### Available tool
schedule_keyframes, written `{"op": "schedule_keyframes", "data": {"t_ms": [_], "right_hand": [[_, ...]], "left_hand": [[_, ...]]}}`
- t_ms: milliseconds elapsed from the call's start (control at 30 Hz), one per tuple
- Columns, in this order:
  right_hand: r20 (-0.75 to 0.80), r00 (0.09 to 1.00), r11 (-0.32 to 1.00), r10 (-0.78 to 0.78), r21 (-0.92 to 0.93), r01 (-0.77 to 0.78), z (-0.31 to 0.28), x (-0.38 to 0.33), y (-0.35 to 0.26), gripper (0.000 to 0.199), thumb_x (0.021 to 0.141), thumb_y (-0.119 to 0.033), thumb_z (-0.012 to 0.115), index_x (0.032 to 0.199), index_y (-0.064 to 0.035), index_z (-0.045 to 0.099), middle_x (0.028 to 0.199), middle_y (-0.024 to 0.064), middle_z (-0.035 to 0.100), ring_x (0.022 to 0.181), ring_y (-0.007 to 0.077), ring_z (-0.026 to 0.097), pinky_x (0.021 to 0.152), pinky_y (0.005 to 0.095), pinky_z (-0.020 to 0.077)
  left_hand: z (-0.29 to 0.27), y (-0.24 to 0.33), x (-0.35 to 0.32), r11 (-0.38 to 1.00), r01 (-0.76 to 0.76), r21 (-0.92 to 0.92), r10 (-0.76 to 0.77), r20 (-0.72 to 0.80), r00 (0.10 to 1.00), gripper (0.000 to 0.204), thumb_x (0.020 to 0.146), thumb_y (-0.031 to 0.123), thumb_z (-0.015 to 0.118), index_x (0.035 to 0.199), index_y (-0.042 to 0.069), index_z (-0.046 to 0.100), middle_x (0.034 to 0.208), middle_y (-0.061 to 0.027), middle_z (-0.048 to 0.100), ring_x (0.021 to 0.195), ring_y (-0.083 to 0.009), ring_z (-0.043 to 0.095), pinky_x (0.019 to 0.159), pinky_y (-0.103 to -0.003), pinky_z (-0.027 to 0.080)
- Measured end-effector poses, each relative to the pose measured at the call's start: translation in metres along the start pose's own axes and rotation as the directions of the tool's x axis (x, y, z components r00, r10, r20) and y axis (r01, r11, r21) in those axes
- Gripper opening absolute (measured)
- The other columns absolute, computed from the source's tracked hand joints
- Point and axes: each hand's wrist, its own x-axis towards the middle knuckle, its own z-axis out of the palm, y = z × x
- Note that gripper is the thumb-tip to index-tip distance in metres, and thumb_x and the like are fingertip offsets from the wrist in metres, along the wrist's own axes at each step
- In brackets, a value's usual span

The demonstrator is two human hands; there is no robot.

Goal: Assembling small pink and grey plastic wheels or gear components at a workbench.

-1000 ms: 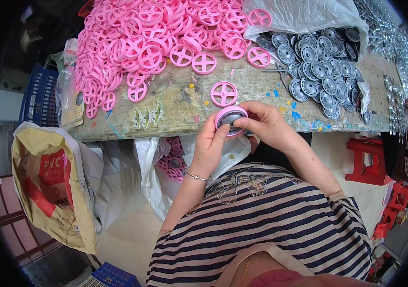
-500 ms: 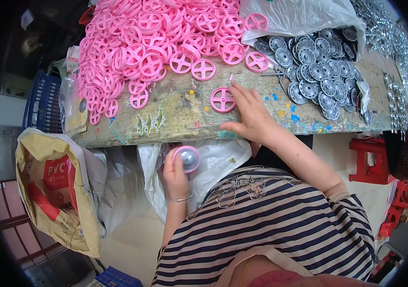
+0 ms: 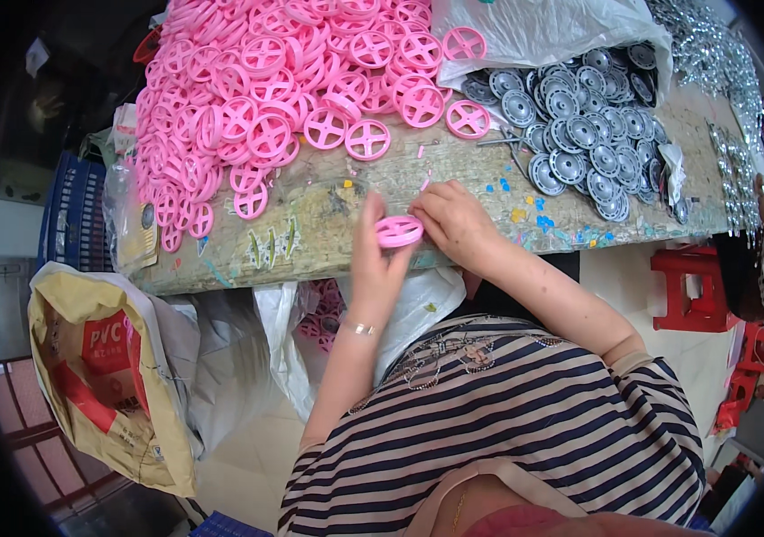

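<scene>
Both hands, left hand [image 3: 380, 259], right hand [image 3: 452, 219], pinching round pink spoked plastic wheel [image 3: 399, 232], worn wooden bench [image 3: 328, 224]

Head cam, single fisheye view looking steeply down, close over workbench [image 3: 328, 224] edge & lap.

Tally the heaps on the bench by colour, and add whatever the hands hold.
Pink wheel heap: 1
Grey wheel heap: 1
Silver metal parts heap: 1
Pink wheel held between left hand and right hand: 1
Total: 4
</scene>
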Motion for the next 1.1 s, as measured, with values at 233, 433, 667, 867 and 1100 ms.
{"op": "schedule_keyframes", "data": {"t_ms": [233, 433, 667, 867, 1100], "right_hand": [[-0.259, 0.952, 0.984, 0.166, -0.023, -0.178, -0.055, 0.025, 0.057, 0.025, 0.088, -0.013, 0.057, 0.109, 0.0014, 0.059, 0.107, 0.0185, 0.06, 0.1, 0.0337, 0.056, 0.084, 0.0384, 0.0458], [-0.29, 0.945, 0.805, 0.151, -0.519, -0.288, -0.107, 0.039, 0.145, 0.053, 0.075, -0.017, 0.073, 0.121, -0.0006, 0.053, 0.12, 0.0196, 0.055, 0.108, 0.0376, 0.051, 0.09, 0.044, 0.042], [-0.273, 0.935, 0.927, 0.225, -0.236, -0.292, -0.113, 0.046, 0.117, 0.027, 0.079, -0.01, 0.069, 0.103, -0.0034, 0.057, 0.097, 0.012, 0.061, 0.083, 0.0267, 0.06, 0.072, 0.0333, 0.0474], [-0.205, 0.932, 0.942, 0.3, -0.094, -0.324, -0.126, 0.05, 0.096, 0.015, 0.081, -0.009, 0.068, 0.095, -0.0037, 0.066, 0.086, 0.0093, 0.065, 0.08, 0.0213, 0.063, 0.071, 0.0298, 0.0484], [-0.248, 0.96, 0.978, 0.128, -0.128, -0.163, -0.115, 0.049, 0.094, 0.012, 0.082, -0.009, 0.066, 0.093, -0.0042, 0.069, 0.084, 0.0088, 0.066, 0.079, 0.0208, 0.064, 0.07, 0.0293, 0.0488]], "left_hand": [[0.001, -0.018, 0.024, 0.93, -0.18, 0.32, 0.129, 0.172, 0.977, 0.037, 0.072, -0.009, 0.051, 0.104, 0.003, 0.063, 0.1, -0.0149, 0.062, 0.1, -0.0336, 0.056, 0.092, -0.04, 0.043], [0.005, -0.012, 0.029, 0.927, 0.354, -0.123, -0.339, 0.125, 0.932, 0.034, 0.088, -0.006, 0.041, 0.113, 0.004, 0.062, 0.104, -0.0096, 0.064, 0.08, -0.0155, 0.063, 0.066, -0.026, 0.053], [-0.002, -0.012, 0.029, 0.847, 0.488, -0.213, -0.452, 0.198, 0.87, 0.033, 0.092, -0.005, 0.043, 0.12, 0.003, 0.058, 0.113, -0.0097, 0.062, 0.084, -0.015, 0.064, 0.068, -0.026, 0.056], [0.007, -0.015, 0.018, 0.821, 0.343, -0.456, -0.285, 0.192, 0.939, 0.064, 0.079, -0.014, 0.06, 0.138, 0.002, 0.039, 0.127, -0.0136, 0.051, 0.11, -0.02, 0.057, 0.087, -0.03, 0.054], [0.008, -0.006, 0.014, 0.979, 0.197, -0.055, -0.191, 0.107, 0.976, 0.067, 0.072, -0.007, 0.071, 0.133, 0.002, 0.046, 0.123, -0.0169, 0.047, 0.107, -0.0251, 0.057, 0.088, -0.032, 0.051]]}}
